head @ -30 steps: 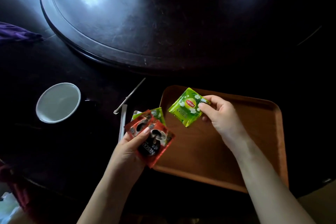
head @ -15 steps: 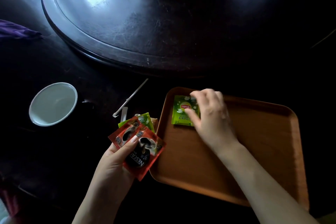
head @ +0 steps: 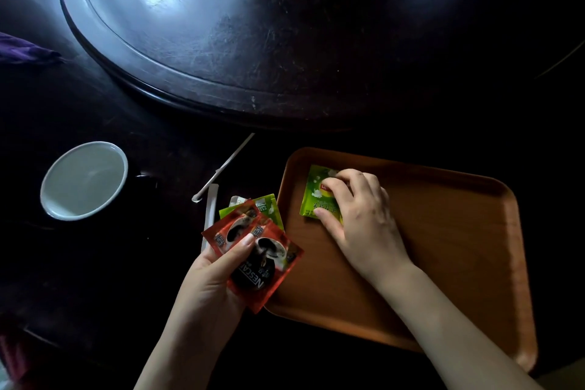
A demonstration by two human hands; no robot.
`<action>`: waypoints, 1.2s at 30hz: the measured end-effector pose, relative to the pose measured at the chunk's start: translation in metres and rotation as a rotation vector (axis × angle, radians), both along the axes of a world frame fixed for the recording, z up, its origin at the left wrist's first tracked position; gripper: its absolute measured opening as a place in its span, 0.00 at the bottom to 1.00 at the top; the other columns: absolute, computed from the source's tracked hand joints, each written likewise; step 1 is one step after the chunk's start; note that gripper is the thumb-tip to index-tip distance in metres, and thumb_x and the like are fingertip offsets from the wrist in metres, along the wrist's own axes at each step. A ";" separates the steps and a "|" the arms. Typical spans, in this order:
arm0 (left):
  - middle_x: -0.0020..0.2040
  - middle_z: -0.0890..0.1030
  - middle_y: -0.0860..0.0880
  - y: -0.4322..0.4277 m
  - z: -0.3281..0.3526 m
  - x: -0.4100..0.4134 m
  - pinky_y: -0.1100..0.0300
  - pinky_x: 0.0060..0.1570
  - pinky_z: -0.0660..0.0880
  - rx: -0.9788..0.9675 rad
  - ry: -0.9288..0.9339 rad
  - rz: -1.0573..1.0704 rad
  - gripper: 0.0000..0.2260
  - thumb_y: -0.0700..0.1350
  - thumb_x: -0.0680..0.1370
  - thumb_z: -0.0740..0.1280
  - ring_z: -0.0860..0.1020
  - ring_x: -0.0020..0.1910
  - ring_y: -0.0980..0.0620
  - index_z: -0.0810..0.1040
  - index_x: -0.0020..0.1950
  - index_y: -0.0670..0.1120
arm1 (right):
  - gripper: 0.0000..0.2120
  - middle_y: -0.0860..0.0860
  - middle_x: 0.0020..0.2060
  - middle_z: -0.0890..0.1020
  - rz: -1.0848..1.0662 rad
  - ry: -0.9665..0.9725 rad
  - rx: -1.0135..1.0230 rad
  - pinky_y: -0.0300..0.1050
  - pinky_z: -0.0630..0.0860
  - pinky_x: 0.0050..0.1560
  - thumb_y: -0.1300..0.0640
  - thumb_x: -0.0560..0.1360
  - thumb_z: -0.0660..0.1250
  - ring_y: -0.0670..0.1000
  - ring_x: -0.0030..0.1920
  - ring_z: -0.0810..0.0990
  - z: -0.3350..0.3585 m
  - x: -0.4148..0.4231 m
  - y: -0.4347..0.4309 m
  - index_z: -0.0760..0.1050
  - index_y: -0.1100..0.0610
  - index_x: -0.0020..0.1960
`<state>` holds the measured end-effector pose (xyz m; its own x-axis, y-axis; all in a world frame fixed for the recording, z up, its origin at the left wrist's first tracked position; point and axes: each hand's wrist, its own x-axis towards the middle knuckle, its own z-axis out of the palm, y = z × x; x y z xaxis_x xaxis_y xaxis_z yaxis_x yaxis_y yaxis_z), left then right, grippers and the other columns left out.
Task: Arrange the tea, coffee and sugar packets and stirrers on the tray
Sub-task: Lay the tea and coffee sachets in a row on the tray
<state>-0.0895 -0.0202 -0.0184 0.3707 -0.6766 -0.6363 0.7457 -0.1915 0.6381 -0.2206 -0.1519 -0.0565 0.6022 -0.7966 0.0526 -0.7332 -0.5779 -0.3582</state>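
Right hand (head: pixel 364 218): fingers pressing green tea packet (head: pixel 318 196) flat in tray (head: pixel 443 231) corner.
Left hand (head: pixel 209 288): grips coffee packets (head: pixel 253 250) (just beside tray's left rim, nearer).

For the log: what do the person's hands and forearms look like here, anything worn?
Both are bare: the left hand and right hand show no gloves, rings, watch or bracelet, and no sleeves cover the forearms as far as the frame shows. Fingernails look short and unpainted.

left hand (head: pixel 209 288) clenched — right hand (head: pixel 361 222) flat, palm down
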 end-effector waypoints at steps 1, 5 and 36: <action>0.39 0.86 0.44 -0.001 0.001 -0.002 0.56 0.30 0.80 0.003 0.006 -0.010 0.09 0.40 0.64 0.67 0.84 0.37 0.48 0.83 0.42 0.46 | 0.21 0.54 0.53 0.77 0.001 -0.003 0.005 0.51 0.73 0.56 0.45 0.71 0.56 0.54 0.55 0.72 0.000 0.000 0.001 0.74 0.56 0.57; 0.40 0.85 0.42 -0.004 0.002 -0.006 0.55 0.30 0.80 0.021 0.028 -0.050 0.20 0.45 0.53 0.79 0.84 0.37 0.46 0.83 0.44 0.44 | 0.21 0.54 0.54 0.77 -0.001 -0.005 0.025 0.51 0.73 0.57 0.45 0.71 0.55 0.54 0.56 0.72 -0.001 -0.005 0.003 0.73 0.55 0.57; 0.52 0.82 0.34 -0.021 0.005 -0.049 0.40 0.49 0.76 0.094 0.115 -0.139 0.19 0.42 0.66 0.66 0.80 0.50 0.34 0.77 0.56 0.39 | 0.08 0.49 0.33 0.85 -0.464 -1.098 0.982 0.36 0.77 0.26 0.69 0.71 0.65 0.44 0.35 0.82 0.050 -0.077 0.010 0.76 0.57 0.46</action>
<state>-0.1384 -0.0412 -0.0138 0.1986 -0.6517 -0.7320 0.7749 -0.3529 0.5244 -0.2971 -0.1414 -0.0067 0.3172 -0.8814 -0.3500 0.0943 0.3965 -0.9132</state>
